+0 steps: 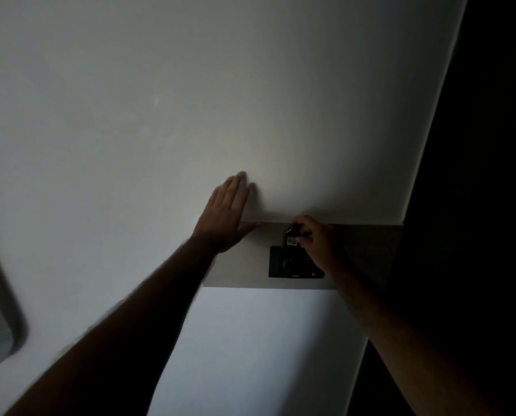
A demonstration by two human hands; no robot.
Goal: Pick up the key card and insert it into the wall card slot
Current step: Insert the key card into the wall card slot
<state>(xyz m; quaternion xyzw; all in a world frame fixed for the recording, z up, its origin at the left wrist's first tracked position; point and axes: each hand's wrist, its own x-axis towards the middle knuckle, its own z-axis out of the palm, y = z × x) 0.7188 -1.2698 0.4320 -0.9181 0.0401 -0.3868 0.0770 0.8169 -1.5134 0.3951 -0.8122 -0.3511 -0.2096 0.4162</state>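
The room is dim. A black wall card slot (283, 264) is mounted on a grey-brown panel (238, 268), with a small red light at its lower right. My right hand (319, 244) pinches the dark key card (292, 235) at its top edge. The card stands upright with its lower end at or in the top of the slot; how deep it sits cannot be told. A pale label shows on the card. My left hand (225, 216) lies flat with fingers spread on the white wall (190, 100), just left of the slot, holding nothing.
A dark vertical surface (476, 175), perhaps a door or cabinet side, bounds the wall on the right, close to the panel. A rounded grey frame edge (1, 319) shows at the far left. The rest is bare white wall.
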